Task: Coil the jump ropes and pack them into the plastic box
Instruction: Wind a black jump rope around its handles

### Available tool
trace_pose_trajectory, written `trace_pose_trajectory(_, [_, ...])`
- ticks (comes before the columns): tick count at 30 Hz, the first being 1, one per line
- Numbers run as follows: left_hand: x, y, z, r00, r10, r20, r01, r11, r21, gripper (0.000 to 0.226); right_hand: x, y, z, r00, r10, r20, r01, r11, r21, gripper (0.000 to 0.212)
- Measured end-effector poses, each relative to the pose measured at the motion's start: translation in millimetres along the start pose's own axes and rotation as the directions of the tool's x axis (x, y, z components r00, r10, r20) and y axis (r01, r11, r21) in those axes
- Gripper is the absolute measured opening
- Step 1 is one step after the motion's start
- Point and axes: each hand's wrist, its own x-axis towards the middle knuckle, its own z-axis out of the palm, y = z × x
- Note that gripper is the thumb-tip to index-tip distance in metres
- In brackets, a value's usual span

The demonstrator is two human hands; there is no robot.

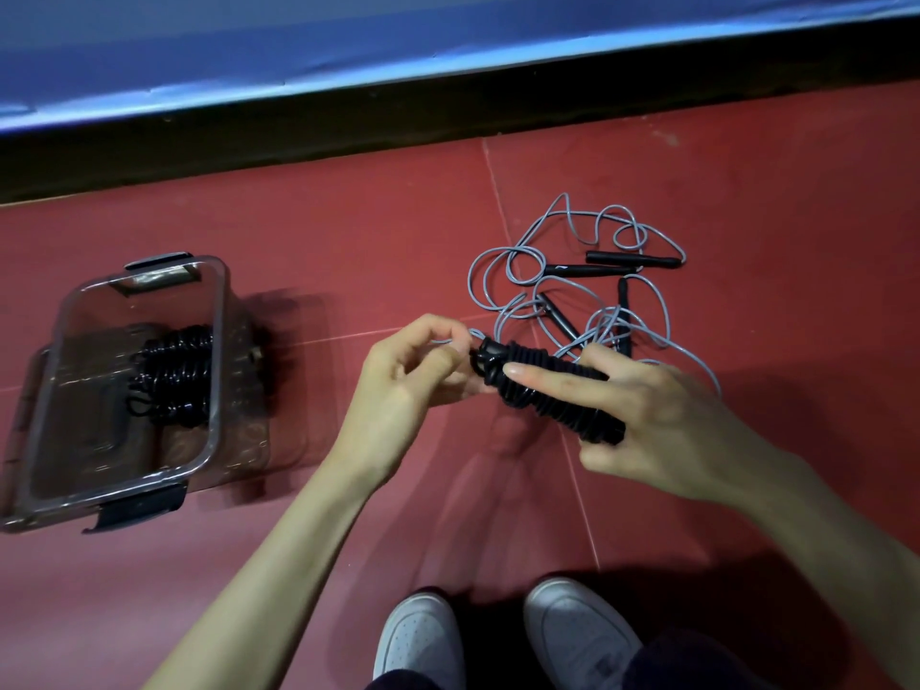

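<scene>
A black jump rope [542, 385], wound tightly around its handles, hangs above the red floor between both hands. My right hand [662, 425] grips the bundle from the right, its index finger laid straight along the coils. My left hand [413, 376] pinches the rope's end at the bundle's upper left tip. A clear plastic box [219, 371] stands open at the left with one coiled black rope [174, 376] inside. Loose grey jump ropes [572, 276] with black handles lie tangled on the floor behind the hands.
The red floor [348, 251] meets a black baseboard and a blue padded wall [298, 57] at the back. My two white shoes [577, 634] stand at the bottom edge. The box has dark latch flaps [139, 505] on its near and far ends.
</scene>
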Motion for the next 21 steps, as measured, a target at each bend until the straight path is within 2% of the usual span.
trace_pose_trajectory(2, [-1,-1,1,0.996,-0.093,-0.020,0.090,0.992,-0.093,0.016,-3,-6,-4,1.000,0.002,-0.026,-0.002,1.000,-0.014,0.089])
trace_pose_trajectory(6, [1,-3,-1,0.969,-0.244,-0.043,0.232,0.952,-0.198,0.012,-4,-4,3,0.998,-0.024,-0.052,0.017,0.992,-0.122,0.093])
trace_pose_trajectory(8, [2,-3,-2,0.955,-0.295,-0.035,0.275,0.921,-0.275,0.017,-4,-3,4,0.996,-0.048,-0.073,0.032,0.979,-0.201,0.096])
trace_pose_trajectory(12, [3,-5,2,0.924,-0.378,-0.059,0.337,0.877,-0.343,0.021,-2,-6,4,0.997,-0.045,-0.061,0.028,0.968,-0.250,0.100])
trace_pose_trajectory(15, [4,-8,5,0.899,-0.430,-0.085,0.367,0.844,-0.391,0.025,0,-3,12,0.991,-0.097,-0.097,0.061,0.943,-0.326,0.100])
trace_pose_trajectory(21, [4,-13,7,0.892,-0.445,-0.082,0.353,0.798,-0.489,0.031,4,5,15,0.973,-0.162,-0.163,0.097,0.932,-0.350,0.095])
